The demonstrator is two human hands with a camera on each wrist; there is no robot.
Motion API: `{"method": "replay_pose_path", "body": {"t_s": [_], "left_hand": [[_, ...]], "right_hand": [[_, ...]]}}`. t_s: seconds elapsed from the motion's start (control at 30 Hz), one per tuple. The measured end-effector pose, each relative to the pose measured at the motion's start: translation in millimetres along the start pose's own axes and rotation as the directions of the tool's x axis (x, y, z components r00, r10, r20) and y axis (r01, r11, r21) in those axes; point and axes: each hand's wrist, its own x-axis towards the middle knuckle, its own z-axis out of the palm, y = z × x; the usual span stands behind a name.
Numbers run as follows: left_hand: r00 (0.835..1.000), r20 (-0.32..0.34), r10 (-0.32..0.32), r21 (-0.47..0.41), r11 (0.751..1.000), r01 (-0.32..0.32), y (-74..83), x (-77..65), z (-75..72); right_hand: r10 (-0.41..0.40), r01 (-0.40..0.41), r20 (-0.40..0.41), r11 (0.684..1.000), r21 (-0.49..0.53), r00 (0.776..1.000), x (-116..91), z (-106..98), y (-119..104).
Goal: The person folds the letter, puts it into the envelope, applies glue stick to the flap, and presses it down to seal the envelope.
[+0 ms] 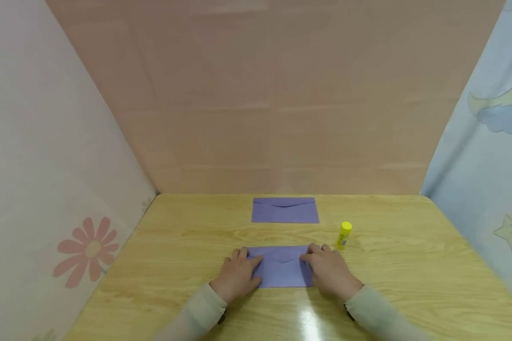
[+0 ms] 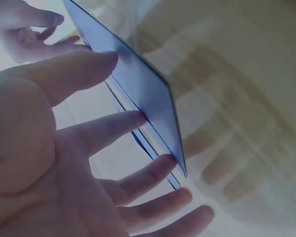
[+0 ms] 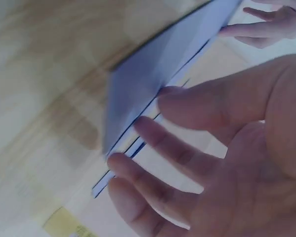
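Observation:
A purple envelope (image 1: 281,274) lies on the wooden table between my two hands, its flap folded down along the far side. My left hand (image 1: 236,274) rests over the left end, thumb near the close edge and index finger on the flap side. In the left wrist view its fingers are spread and nearly straight, fingertips at the envelope (image 2: 148,89). My right hand (image 1: 328,270) touches the right end, index fingertip on the flap. The right wrist view has its fingers gently bent, tips along the envelope's (image 3: 152,69) edge.
Farther back on the table (image 1: 187,246) lies a second purple envelope (image 1: 285,213), flap toward the back wall. A yellow glue stick (image 1: 344,235) stands upright just beyond my right hand. Fabric-like walls enclose the table at the back and sides.

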Motion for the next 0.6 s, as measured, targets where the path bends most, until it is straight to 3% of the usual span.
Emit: {"method": "replay_pose_path", "body": {"t_s": [0.33,0.43,0.6], "left_hand": [[0.997,0.039,0.071,0.090,0.993,-0.074,32.5,10.4,2.7],[0.998,0.015,0.062,0.108,0.992,-0.063,31.4,10.8,2.8],[0.996,-0.084,0.009,0.088,0.996,-0.002,14.6,6.2,2.8]], "right_hand": [[-0.086,0.085,-0.075,0.996,-0.022,0.993,4.9,11.9,-13.9],[-0.059,0.059,-0.055,0.998,0.000,0.997,4.3,10.2,-12.1],[-0.001,0.001,-0.019,0.999,0.033,1.000,1.6,4.3,-1.3]]}}
